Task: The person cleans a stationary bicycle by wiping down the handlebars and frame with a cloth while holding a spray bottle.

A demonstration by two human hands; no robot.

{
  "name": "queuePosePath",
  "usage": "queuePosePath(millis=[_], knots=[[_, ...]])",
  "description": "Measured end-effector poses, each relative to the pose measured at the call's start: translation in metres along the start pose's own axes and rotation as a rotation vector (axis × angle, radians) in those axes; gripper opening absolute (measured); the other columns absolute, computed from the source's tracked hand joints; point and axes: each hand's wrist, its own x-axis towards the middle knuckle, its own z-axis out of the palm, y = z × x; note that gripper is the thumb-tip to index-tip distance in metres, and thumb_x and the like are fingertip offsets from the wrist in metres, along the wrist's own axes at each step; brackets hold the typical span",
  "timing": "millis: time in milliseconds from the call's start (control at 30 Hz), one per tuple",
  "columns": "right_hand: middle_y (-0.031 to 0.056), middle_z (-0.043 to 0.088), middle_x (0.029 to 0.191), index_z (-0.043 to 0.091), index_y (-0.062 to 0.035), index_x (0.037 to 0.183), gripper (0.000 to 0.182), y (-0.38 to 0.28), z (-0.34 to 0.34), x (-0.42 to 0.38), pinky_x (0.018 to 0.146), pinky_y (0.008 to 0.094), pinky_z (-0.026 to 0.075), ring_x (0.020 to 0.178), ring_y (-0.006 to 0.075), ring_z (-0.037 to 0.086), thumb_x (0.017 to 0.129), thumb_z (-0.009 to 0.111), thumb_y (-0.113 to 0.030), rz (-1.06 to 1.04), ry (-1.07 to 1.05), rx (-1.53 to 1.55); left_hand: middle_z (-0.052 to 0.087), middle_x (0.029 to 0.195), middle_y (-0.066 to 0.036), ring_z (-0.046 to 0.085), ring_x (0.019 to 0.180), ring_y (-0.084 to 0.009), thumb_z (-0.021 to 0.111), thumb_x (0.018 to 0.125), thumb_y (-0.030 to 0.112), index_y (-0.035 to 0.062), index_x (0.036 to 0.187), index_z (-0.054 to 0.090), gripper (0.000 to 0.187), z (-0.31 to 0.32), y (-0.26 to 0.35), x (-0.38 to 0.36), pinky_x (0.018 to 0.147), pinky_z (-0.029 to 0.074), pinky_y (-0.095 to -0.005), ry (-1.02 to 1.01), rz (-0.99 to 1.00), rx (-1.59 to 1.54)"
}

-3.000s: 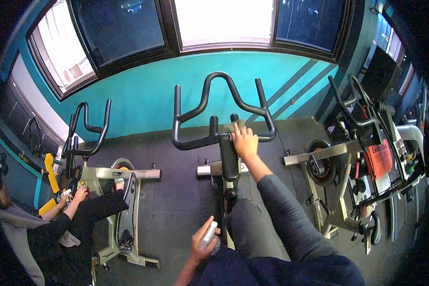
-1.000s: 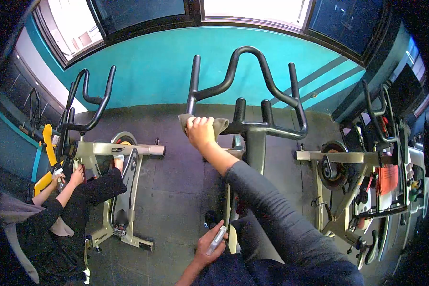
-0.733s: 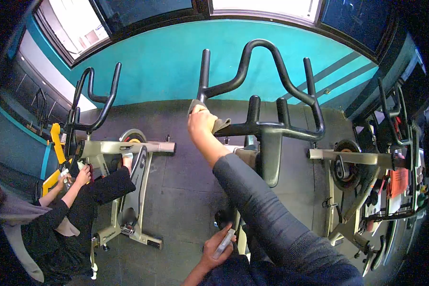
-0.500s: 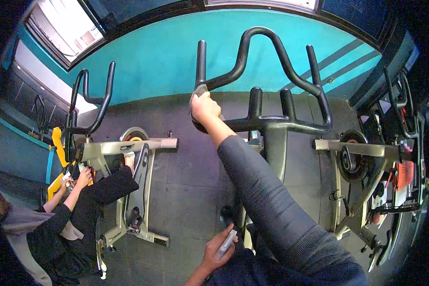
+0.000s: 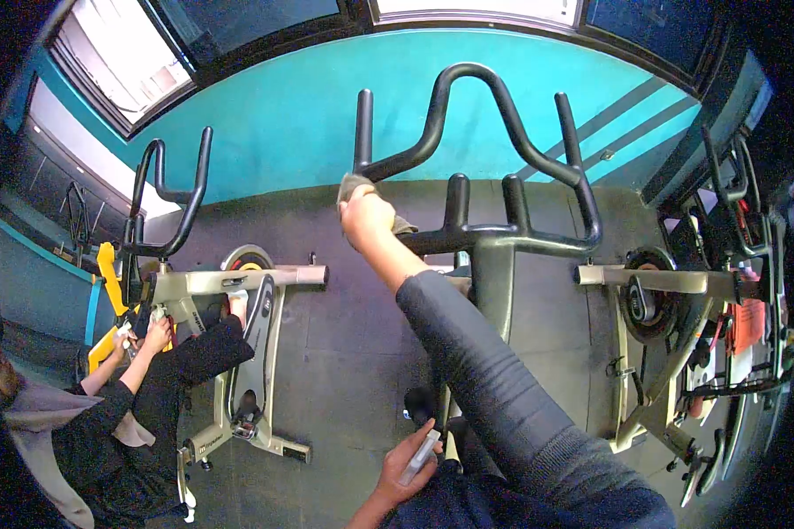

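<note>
A grey cloth (image 5: 351, 187) is wrapped round the left side of the black handlebar (image 5: 494, 236), below the upright left grip. My right hand (image 5: 368, 217) is closed on this cloth and presses it against the bar, the arm reaching up from the lower right. Low in the view, beside my dark clothing, my left hand (image 5: 404, 467) holds a small pale, translucent object (image 5: 422, 455), perhaps a bottle; its dark top end is hard to make out.
At the left, another person (image 5: 123, 406) in dark clothing sits by an exercise bike (image 5: 212, 282), hands holding small pale items. A further bike (image 5: 670, 282) stands at the right. Behind the handlebar is a teal wall (image 5: 282, 115) under windows.
The view has shifted, so the handlebar sits slightly lower and further left. My right hand stays at the bar's left side, with more cloth showing right of it. My left hand keeps its hold.
</note>
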Motion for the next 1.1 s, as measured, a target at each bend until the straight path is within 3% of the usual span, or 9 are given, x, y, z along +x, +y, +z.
queuePosePath(millis=[67,200,467,800,867,967,1033,1067,1100], knots=[[0.0185,0.062,0.089,0.036,0.0069,0.126,0.065,-0.006,0.003,-0.012,0.066,0.0422,0.049,0.079,0.0290,0.063,0.084,0.052,-0.040,-0.113,0.026,-0.222,0.064,0.095,-0.008,0.062,0.091,-0.0220,0.059,0.075,0.002,0.0068,0.133,0.041,0.061,0.003,0.005,0.002,0.086,0.046,-0.0325,-0.003,0.013,-0.002],[0.0157,0.059,0.093,0.042,-0.0054,0.129,0.048,-0.010,0.026,-0.040,0.069,0.0460,0.044,0.080,0.0282,0.057,0.085,0.047,-0.024,-0.287,0.255,-0.728,0.064,0.095,-0.009,0.062,0.090,-0.0221,0.059,0.075,0.002,0.0069,0.133,0.041,0.061,0.006,0.014,0.000,0.085,0.046,-0.0328,-0.010,0.066,0.012],[0.0011,0.058,0.099,0.052,-0.0153,0.118,0.035,0.054,-0.045,-0.075,0.076,0.0410,0.039,0.093,0.0194,0.055,0.084,0.046,-0.021,-0.753,0.172,-0.478,0.063,0.094,-0.009,0.062,0.088,-0.0209,0.057,0.074,0.002,0.0055,0.133,0.041,0.061,0.003,0.041,-0.009,0.084,0.046,-0.0316,0.013,0.120,0.055],[0.0057,0.056,0.110,0.052,-0.0141,0.117,0.037,0.102,-0.092,-0.143,0.085,0.0391,0.040,0.109,0.0220,0.051,0.081,0.050,-0.020,-0.639,0.431,-0.508,0.062,0.093,-0.010,0.062,0.088,-0.0222,0.055,0.072,0.001,0.0031,0.132,0.041,0.062,-0.005,0.065,-0.028,0.083,0.046,-0.0319,0.041,0.353,0.093],[0.0033,0.057,0.100,0.051,-0.0160,0.118,0.037,0.114,-0.105,-0.173,0.084,0.0344,0.041,0.097,0.0187,0.055,0.082,0.050,-0.019,-0.596,0.209,-0.379,0.064,0.093,-0.009,0.063,0.087,-0.0203,0.054,0.069,-0.001,0.0008,0.134,0.037,0.067,-0.009,0.067,-0.037,0.085,0.048,-0.0318,-0.028,0.356,0.082],[0.0005,0.058,0.091,0.051,-0.0187,0.115,0.034,0.128,-0.087,-0.226,0.080,0.0348,0.041,0.088,0.0172,0.057,0.082,0.049,-0.018,-0.804,0.115,-0.644,0.062,0.094,-0.010,0.062,0.088,-0.0206,0.053,0.071,0.001,0.0038,0.132,0.041,0.063,-0.012,0.075,-0.058,0.084,0.046,-0.0316,-0.055,0.287,0.044],[0.0027,0.059,0.088,0.051,-0.0187,0.115,0.034,0.126,-0.071,-0.268,0.074,0.0361,0.044,0.081,0.0196,0.061,0.081,0.051,-0.020,-0.704,0.062,-0.478,0.062,0.095,-0.010,0.062,0.089,-0.0201,0.054,0.070,0.001,0.0056,0.133,0.041,0.064,-0.017,0.076,-0.073,0.085,0.046,-0.0311,-0.078,0.317,0.055],[0.0096,0.060,0.090,0.050,-0.0146,0.118,0.034,0.118,-0.076,-0.296,0.070,0.0406,0.046,0.081,0.0273,0.061,0.084,0.051,-0.021,-0.465,-0.079,-0.118,0.062,0.095,-0.010,0.062,0.089,-0.0201,0.054,0.070,0.001,0.0056,0.133,0.041,0.064,-0.020,0.078,-0.081,0.085,0.046,-0.0311,-0.080,0.319,0.053],[0.0168,0.060,0.100,0.048,-0.0120,0.120,0.035,0.118,-0.067,-0.321,0.073,0.0429,0.048,0.087,0.0358,0.060,0.086,0.051,-0.023,-0.313,-0.033,0.273,0.062,0.096,-0.010,0.062,0.089,-0.0199,0.054,0.070,0.002,0.0061,0.133,0.041,0.064,-0.023,0.080,-0.090,0.085,0.045,-0.0311,-0.079,0.269,0.033]])
